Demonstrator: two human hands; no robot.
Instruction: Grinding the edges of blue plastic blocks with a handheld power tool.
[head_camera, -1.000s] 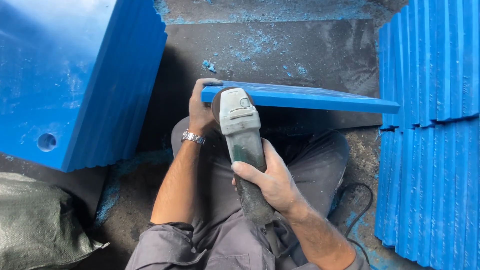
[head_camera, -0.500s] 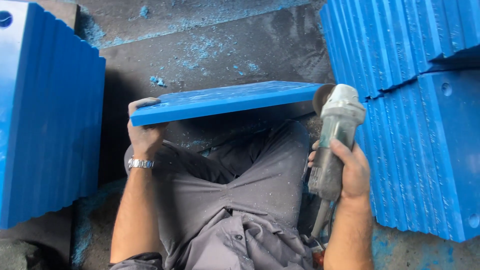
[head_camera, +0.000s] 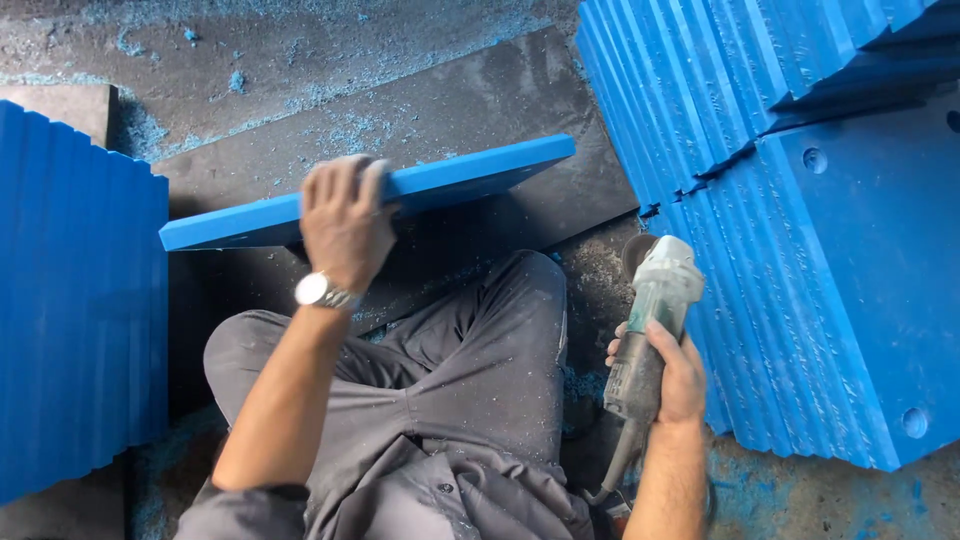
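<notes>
My left hand (head_camera: 343, 219) grips the near edge of a flat blue plastic plate (head_camera: 470, 167), which is held on edge above my grey-trousered legs, with its right end tipped up. A silver wristwatch (head_camera: 322, 291) sits on that wrist. My right hand (head_camera: 676, 372) holds a grey-green angle grinder (head_camera: 650, 320) low at my right side, its disc end pointing away from me, close to the blue stack on the right. The grinder is apart from the plate.
A leaning stack of blue plates (head_camera: 810, 230) with round holes fills the right side. Another blue stack (head_camera: 75, 300) stands at the left. The dark floor (head_camera: 440, 90) is strewn with blue shavings. The grinder's cord (head_camera: 615, 465) trails down by my right leg.
The grinder has come off the plate and dropped to my right side. My left hand has shifted along the plate's edge, and the plate now tilts up at the right. My view has swung right.
</notes>
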